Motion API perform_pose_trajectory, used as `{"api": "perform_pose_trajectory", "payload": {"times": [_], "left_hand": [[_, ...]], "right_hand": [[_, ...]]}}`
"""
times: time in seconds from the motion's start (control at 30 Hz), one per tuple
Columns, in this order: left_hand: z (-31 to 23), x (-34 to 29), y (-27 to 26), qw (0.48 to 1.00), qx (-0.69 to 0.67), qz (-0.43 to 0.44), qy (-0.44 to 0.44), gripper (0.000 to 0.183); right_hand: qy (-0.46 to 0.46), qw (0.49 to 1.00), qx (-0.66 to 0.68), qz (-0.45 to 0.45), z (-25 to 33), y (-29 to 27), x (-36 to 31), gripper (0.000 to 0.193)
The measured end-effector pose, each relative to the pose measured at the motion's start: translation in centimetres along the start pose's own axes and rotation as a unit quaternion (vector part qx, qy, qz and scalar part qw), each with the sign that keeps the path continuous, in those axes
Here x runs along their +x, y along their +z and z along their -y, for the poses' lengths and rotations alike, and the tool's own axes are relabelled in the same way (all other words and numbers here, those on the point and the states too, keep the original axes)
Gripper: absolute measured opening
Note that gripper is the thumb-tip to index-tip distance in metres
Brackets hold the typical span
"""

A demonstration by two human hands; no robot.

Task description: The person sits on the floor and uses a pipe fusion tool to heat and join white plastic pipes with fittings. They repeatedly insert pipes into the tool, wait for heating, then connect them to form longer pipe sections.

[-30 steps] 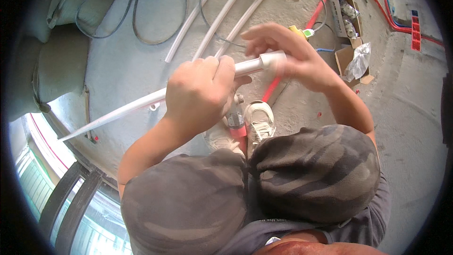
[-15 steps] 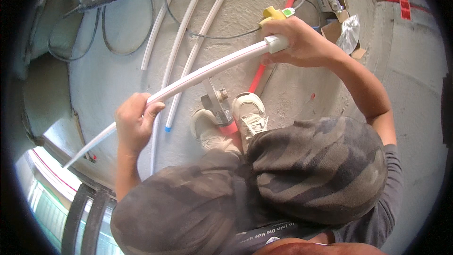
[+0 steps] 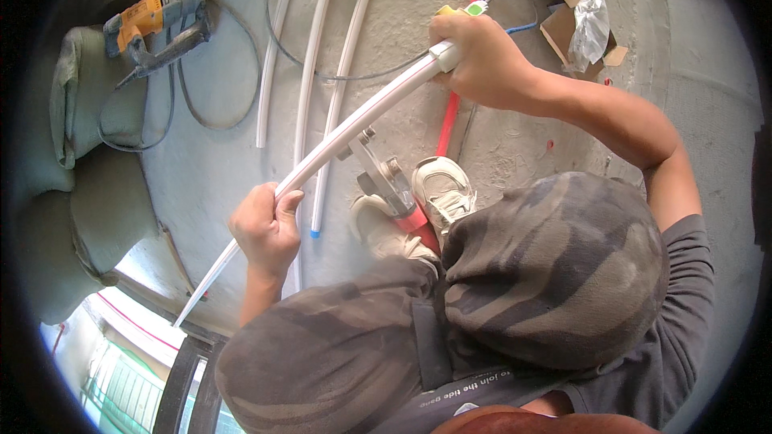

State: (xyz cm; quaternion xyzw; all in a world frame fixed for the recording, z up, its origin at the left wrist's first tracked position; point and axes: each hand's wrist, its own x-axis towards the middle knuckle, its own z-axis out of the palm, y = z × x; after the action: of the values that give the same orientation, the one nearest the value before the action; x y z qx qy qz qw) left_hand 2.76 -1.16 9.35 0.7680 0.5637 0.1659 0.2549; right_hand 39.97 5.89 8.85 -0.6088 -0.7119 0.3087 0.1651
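A long white pipe point(image 3: 359, 123) with a thin red line slants across in front of the person, up in the air above the floor point(image 3: 635, 137). At its top end is a short white end piece point(image 3: 445, 55), and I cannot tell how tightly it fits. The right hand point(image 3: 489, 63) is closed around this end piece. The left hand point(image 3: 265, 227) is wrapped around the pipe lower down, with its thumb along the side. Past that hand, the pipe runs down and left toward the bright opening. The step in hand looks like holding the pipe steady while the right hand minds its end. I think any next move calls for both hands to work together, because the pipe is long and could swing or bend. Behind the pipe is a grey metal tool point(image 3: 388, 181) with a red bottom part, between two pale shoes point(image 3: 447, 193). I cannot tell if the pipe touches it. Farther out, three more white pipes point(image 3: 308, 88) lie on the floor, one with a blue tip point(image 3: 315, 234). A red pipe point(image 3: 448, 124) lies near them, and a grey cord loops around. An orange drill point(image 3: 153, 18) is at the left, near big bags, and an open box point(image 3: 556, 30) with a clear plastic bag point(image 3: 589, 28) sits at the upper right.
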Motion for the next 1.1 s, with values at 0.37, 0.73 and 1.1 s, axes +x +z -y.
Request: {"api": "perform_pose_trajectory", "payload": {"times": [0.37,0.73,1.1], "left_hand": [[4.6,-0.3,-0.7,0.952,-0.201,0.180,-0.147,0.038],[1.7,-1.3,-0.6,0.954,-0.192,0.175,-0.149,0.040],[1.3,0.1,-0.3,0.964,-0.140,0.182,-0.131,0.044]], "right_hand": [[0.064,0.854,0.476,0.201,-3.5,1.8,2.8,0.087],[0.071,0.777,0.569,0.261,-0.9,2.6,3.0,0.082],[0.141,0.774,0.563,0.253,-2.0,2.5,3.8,0.070]]}}
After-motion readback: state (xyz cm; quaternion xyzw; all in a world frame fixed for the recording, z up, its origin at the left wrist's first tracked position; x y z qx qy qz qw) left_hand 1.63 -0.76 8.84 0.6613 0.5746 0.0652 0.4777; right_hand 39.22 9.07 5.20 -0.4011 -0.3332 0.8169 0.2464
